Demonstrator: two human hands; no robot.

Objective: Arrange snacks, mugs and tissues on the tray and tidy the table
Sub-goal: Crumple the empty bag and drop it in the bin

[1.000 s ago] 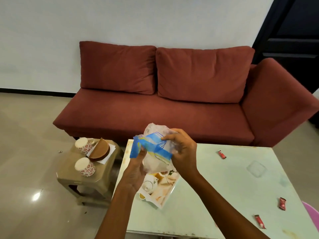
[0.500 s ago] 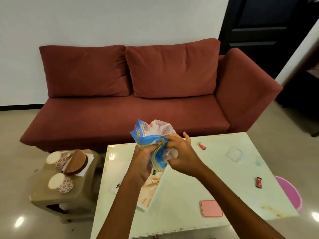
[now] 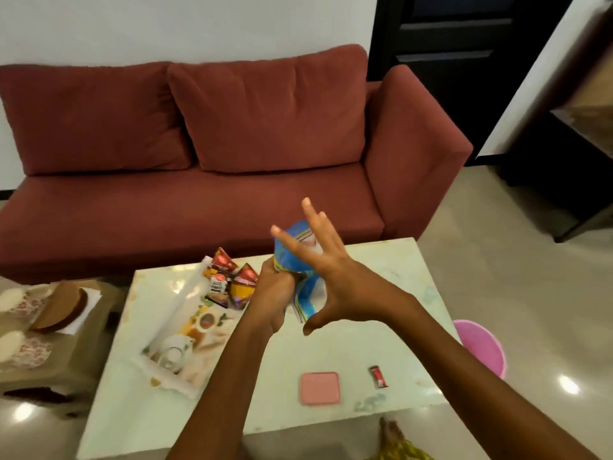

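Two hands meet above the middle of the table (image 3: 365,346), a pale green top that stands just before the sofa (image 3: 205,167). The left hand (image 3: 270,293) is closed round the lower part of a blue and clear packet (image 3: 298,257), which it holds upright and clear of the table. The right hand (image 3: 326,280) is spread wide, fingers (image 3: 311,214) fanned out, its palm laid against the near face of the packet and gripping nothing. On the left part of the table lies the tray (image 3: 185,333), printed with a tea scene, running from near the far left corner toward the near edge. At its far end two snacks (image 3: 232,282) in red and orange wrappers sit touching each other, just left of the left hand. Close to the near edge lie a pink lid (image 3: 320,388) and, just right of it but apart, a small red sweet (image 3: 378,376). Off the left edge stands a low stool (image 3: 76,353) that carries two flowered mugs (image 3: 23,346) and a brown holder (image 3: 63,307) on white tissues (image 3: 88,310). A pink tub (image 3: 482,346) sits on the floor past the right edge
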